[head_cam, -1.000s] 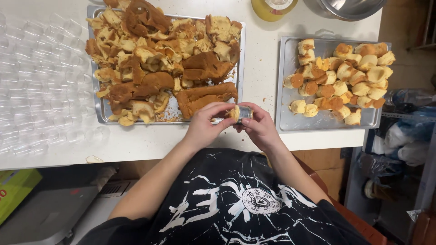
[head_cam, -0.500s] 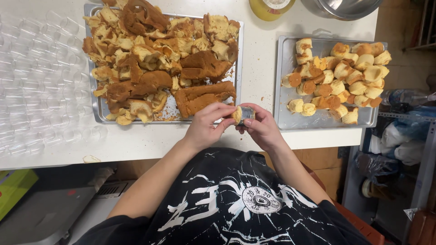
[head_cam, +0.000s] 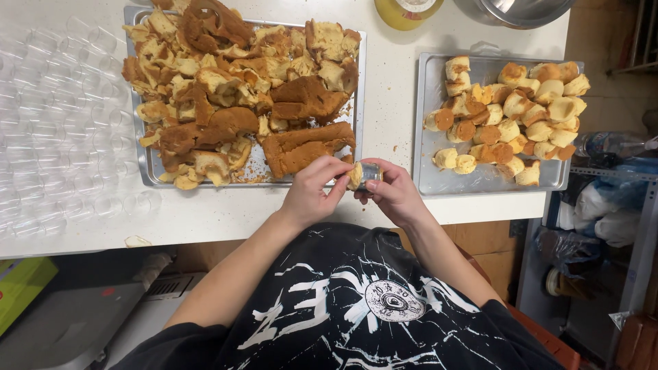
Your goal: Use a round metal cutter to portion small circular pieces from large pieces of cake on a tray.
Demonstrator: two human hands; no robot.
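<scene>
My right hand grips a small round metal cutter just above the white counter's front edge. A plug of pale cake sticks out of its left end. The fingertips of my left hand pinch that plug. Behind my hands lies a metal tray heaped with torn brown cake scraps. To the right, a second metal tray holds several small round cake pieces.
Many clear plastic cups cover the counter's left part. A yellow container and a steel bowl stand at the far edge. Bags and a bottle sit on shelving at the right. A green box lies below left.
Both hands have stayed in the same spot with the cutter. My left fingers have shifted slightly on the cake plug.
</scene>
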